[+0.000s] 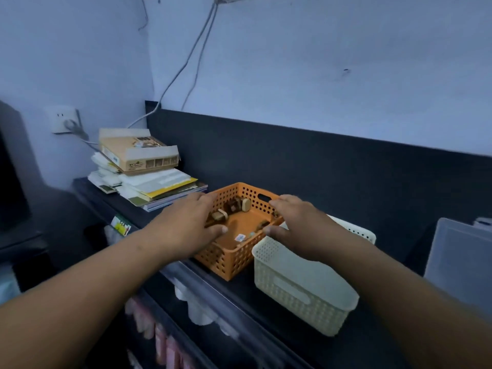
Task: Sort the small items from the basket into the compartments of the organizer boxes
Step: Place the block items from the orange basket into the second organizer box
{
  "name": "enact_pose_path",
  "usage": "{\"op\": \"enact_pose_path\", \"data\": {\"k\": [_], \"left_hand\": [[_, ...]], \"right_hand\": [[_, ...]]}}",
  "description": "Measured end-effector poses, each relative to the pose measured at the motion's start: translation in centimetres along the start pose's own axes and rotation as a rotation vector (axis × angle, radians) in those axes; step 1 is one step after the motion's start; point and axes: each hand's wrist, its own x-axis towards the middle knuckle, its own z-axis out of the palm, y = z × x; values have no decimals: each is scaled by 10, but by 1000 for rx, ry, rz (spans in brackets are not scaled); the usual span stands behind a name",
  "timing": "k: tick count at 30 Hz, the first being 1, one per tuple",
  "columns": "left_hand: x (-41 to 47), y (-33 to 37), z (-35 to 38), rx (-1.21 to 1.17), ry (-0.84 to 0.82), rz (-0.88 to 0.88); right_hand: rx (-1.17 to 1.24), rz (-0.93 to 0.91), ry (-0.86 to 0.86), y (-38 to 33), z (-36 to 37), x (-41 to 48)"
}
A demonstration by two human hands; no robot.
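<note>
Left hand (186, 225), right hand (298, 222) — orange basket (226, 262)

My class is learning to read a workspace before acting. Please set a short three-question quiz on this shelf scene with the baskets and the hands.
1. True or false: the orange perforated plastic basket has small items lying in it.
2. What stands just to the right of it? A) a cream perforated plastic basket B) a red metal bucket C) a glass jar
3. Fill in: the left hand and the right hand hold the orange basket by its two opposite ____.

Key: 1 true; 2 A; 3 sides.
</note>
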Motion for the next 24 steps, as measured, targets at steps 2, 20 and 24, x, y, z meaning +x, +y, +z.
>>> {"op": "enact_pose_path", "data": {"k": [2, 20, 24], "left_hand": [[17, -8, 3, -2, -12, -19], [167, -49, 73, -29, -631, 269], [176, -30, 95, -100, -800, 406]], "right_hand": [[6, -5, -6, 1, 5, 24], [-175, 271, -295, 17, 46, 151], [-74, 321, -209, 25, 52, 154]]}}
